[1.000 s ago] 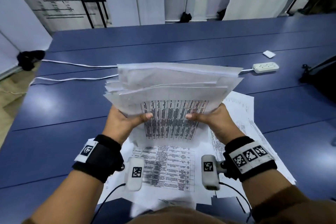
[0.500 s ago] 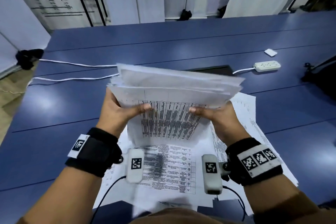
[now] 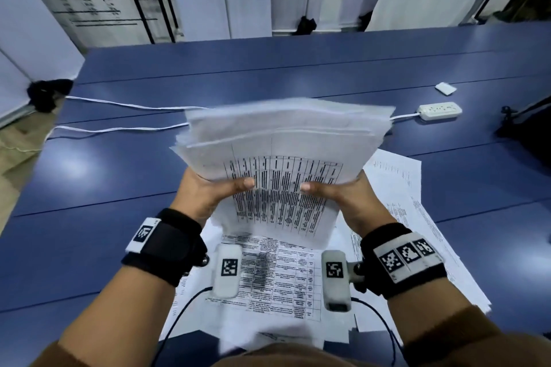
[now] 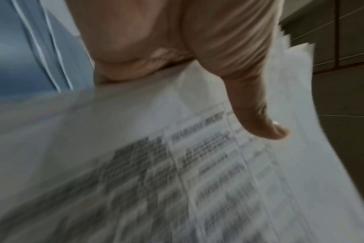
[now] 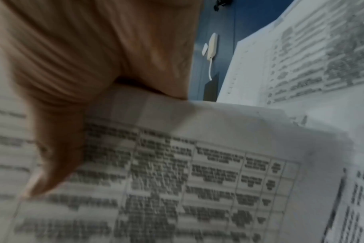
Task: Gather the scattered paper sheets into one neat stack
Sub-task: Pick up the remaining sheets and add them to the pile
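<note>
Gripping a bundle of paper sheets [image 3: 283, 140] by its two sides, the left hand [image 3: 205, 192] and right hand [image 3: 343, 197] hold it upright above the blue surface [image 3: 119, 188], thumbs on the printed face. More loose sheets [image 3: 396, 188] lie below. Light, limp, slippery paper — side edges suit squaring best. Only the head view shows the ragged top edges; the wrist views show little beyond thumbs on blurred print.

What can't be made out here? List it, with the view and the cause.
- Fingers of the left hand and right hand: head view, hidden behind the held paper stack; only thumbs show.
- Table text on the stack: both wrist views, motion blur.
- Loose sheets on the table: head view, partly covered by stack and arms; count unclear.
- Power strip sockets: too small.
</note>
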